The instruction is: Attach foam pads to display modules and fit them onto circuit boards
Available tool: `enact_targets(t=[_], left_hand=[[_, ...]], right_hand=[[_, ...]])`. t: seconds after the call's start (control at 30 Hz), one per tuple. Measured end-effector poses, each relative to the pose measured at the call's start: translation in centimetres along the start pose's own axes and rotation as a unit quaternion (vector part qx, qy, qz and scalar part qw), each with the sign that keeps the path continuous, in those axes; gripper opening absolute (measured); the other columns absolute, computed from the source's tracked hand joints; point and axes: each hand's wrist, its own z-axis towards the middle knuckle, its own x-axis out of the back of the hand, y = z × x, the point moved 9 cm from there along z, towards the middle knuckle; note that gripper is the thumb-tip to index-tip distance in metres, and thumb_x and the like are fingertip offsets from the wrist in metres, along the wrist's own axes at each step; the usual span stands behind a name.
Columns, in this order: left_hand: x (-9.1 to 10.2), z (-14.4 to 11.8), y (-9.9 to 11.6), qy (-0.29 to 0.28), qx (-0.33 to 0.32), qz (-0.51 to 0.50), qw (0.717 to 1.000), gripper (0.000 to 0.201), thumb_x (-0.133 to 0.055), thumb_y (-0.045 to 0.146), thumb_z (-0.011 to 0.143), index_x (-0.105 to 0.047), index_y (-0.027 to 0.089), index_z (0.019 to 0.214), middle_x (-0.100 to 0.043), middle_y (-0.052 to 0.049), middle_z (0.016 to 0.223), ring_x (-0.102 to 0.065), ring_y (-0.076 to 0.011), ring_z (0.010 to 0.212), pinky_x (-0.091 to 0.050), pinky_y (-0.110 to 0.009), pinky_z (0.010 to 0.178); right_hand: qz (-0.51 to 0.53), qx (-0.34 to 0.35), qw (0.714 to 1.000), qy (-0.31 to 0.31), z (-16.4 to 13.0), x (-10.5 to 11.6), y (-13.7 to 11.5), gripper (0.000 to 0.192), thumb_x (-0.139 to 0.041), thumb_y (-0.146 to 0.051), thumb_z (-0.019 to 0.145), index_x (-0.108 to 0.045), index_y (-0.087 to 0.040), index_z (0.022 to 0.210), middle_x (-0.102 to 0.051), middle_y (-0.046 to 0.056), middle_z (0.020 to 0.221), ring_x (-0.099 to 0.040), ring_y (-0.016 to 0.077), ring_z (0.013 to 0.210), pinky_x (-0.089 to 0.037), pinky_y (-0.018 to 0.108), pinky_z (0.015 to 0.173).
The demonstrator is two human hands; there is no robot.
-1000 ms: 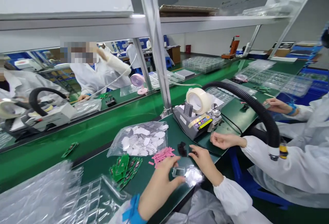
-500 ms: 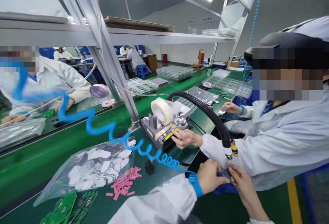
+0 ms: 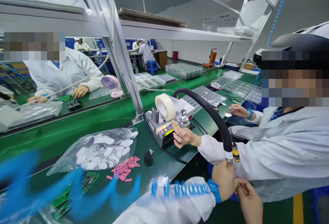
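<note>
In the head view, the left hand (image 3: 223,182) and the right hand (image 3: 248,199) are held together past the bench's near edge, their fingertips seemingly meeting. Fingers are curled inward on both hands; whether anything is pinched between them cannot be told, as the contact is hidden by the hands themselves. Just above the left fingers, the metal nozzle (image 3: 228,156) is hung at the end of a black hose (image 3: 209,109); whether it is touched cannot be told. The hands are probably placed there so that whatever comes out of the nozzle reaches the fingertips. Beside the nozzle a yellow-and-black fitting (image 3: 235,152) is carried, perhaps a sensor by which hands are detected.

A blue wrist strap (image 3: 215,190) is worn behind the left fingers, with a coiled blue cord (image 3: 182,188) attached, probably for static grounding around the green circuit boards (image 3: 61,200), which are piled far to the left of the fingers. Nearer the fingers than those boards, pink strips (image 3: 125,168) and black pieces (image 3: 148,158) are laid on the bench (image 3: 177,165), presumably within easy reach. Beyond the fingers, the grey machine (image 3: 164,129) is approached by a co-worker's hand (image 3: 185,137).
</note>
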Motion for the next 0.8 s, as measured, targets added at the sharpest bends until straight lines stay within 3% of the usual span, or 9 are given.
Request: enact_targets(t=[0.13, 0.27, 0.4, 0.57, 0.7, 0.8], left_hand=[[1.2, 0.2, -0.1, 0.01, -0.003, 0.021, 1.0, 0.042, -0.057, 0.04, 0.073, -0.06, 0.011, 0.105, -0.057, -0.019, 0.11, -0.05, -0.0368, 0.106, -0.036, -0.049, 0.09], [1.0, 0.4, -1.2, 0.018, 0.038, -0.007, 0.999, 0.046, -0.062, 0.041, 0.069, -0.061, 0.01, 0.102, -0.058, -0.019, 0.111, -0.054, -0.0366, 0.101, -0.039, -0.049, 0.087], [-0.7, 0.3, -2.3, 0.013, 0.122, -0.089, 0.988, 0.038, -0.065, 0.041, 0.068, -0.064, 0.01, 0.09, -0.066, -0.012, 0.093, -0.061, -0.0268, 0.084, -0.047, -0.038, 0.074], [-2.4, 0.5, -1.9, -0.029, 0.199, -0.203, 0.958, 0.024, -0.055, 0.036, 0.082, -0.06, 0.012, 0.085, -0.062, 0.0, 0.074, -0.057, -0.0101, 0.06, -0.048, -0.026, 0.056], [-1.9, -0.1, -1.4, -0.039, 0.225, -0.262, 0.938, 0.023, -0.051, 0.033, 0.085, -0.058, 0.013, 0.078, -0.055, 0.004, 0.064, -0.05, -0.0067, 0.05, -0.044, -0.023, 0.05], [-0.5, -2.4, -1.5, -0.036, 0.218, -0.276, 0.935, 0.021, -0.059, 0.033, 0.078, -0.059, 0.013, 0.072, -0.047, 0.007, 0.055, -0.043, -0.0063, 0.047, -0.04, -0.023, 0.051]], right_hand=[[0.05, 0.009, 0.999, -0.008, 0.1, -1.8, 0.8, 0.047, -0.071, -0.044, 0.046, -0.061, -0.016, 0.084, -0.067, 0.002, 0.064, -0.059, 0.018, 0.052, -0.048, 0.027, 0.045], [0.099, 0.011, 0.994, -0.045, -0.1, -4.1, 2.0, 0.046, -0.067, -0.049, 0.05, -0.06, -0.016, 0.082, -0.067, 0.003, 0.067, -0.063, 0.02, 0.058, -0.05, 0.028, 0.047], [0.106, 0.022, 0.993, -0.046, -0.4, -4.5, 2.1, 0.048, -0.067, -0.047, 0.054, -0.061, -0.015, 0.089, -0.069, 0.005, 0.077, -0.065, 0.0224, 0.069, -0.052, 0.03, 0.055], [0.062, 0.037, 0.997, 0.006, -0.3, -2.5, 1.1, 0.047, -0.069, -0.04, 0.049, -0.063, -0.015, 0.089, -0.068, 0.006, 0.081, -0.061, 0.027, 0.084, -0.05, 0.035, 0.068], [0.03, 0.025, 0.998, 0.039, 0.1, -1.6, 0.4, 0.043, -0.07, -0.034, 0.044, -0.065, -0.016, 0.082, -0.066, 0.006, 0.075, -0.057, 0.0316, 0.089, -0.048, 0.038, 0.07], [0.062, 0.016, 0.998, 0.011, 0.1, -2.9, -0.1, 0.045, -0.068, -0.041, 0.047, -0.062, -0.016, 0.084, -0.065, 0.006, 0.08, -0.059, 0.0277, 0.085, -0.049, 0.036, 0.069]])
